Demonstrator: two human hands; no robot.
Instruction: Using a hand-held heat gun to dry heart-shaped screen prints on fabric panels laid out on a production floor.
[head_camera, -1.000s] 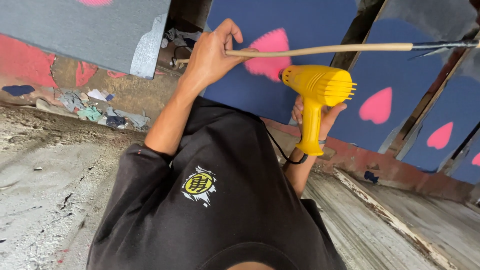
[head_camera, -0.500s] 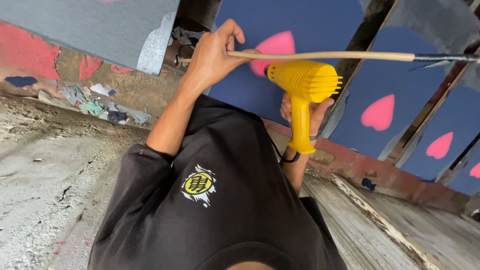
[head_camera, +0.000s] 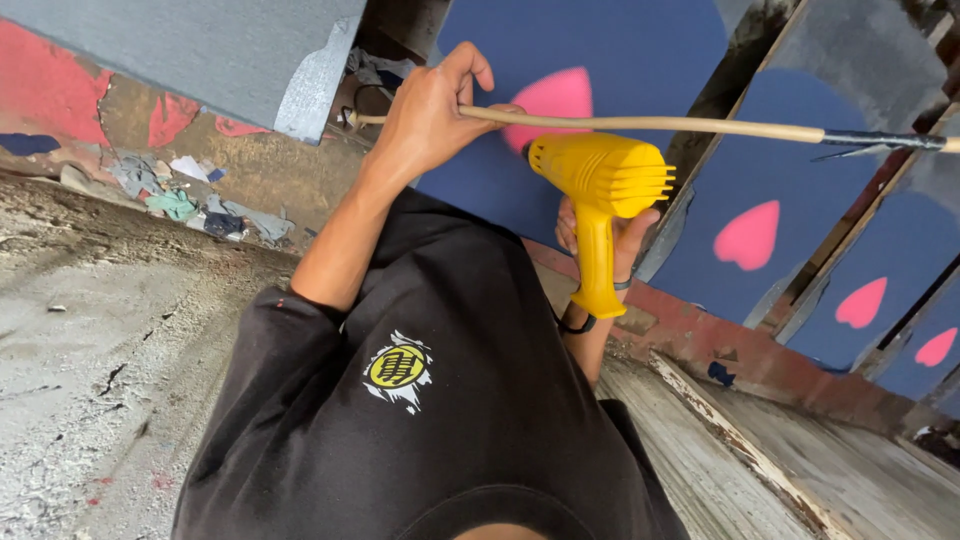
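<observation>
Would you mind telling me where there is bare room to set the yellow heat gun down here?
Two patches are free: the grey concrete floor, between the scraps along the wall and the black sleeve, and the worn planks below the red ledge. It is crowded where the right hand holds the heat gun just under the stick.

One yellow heat gun (head_camera: 600, 190), one long wooden stick (head_camera: 660, 124), four pink hearts on blue panels.
</observation>
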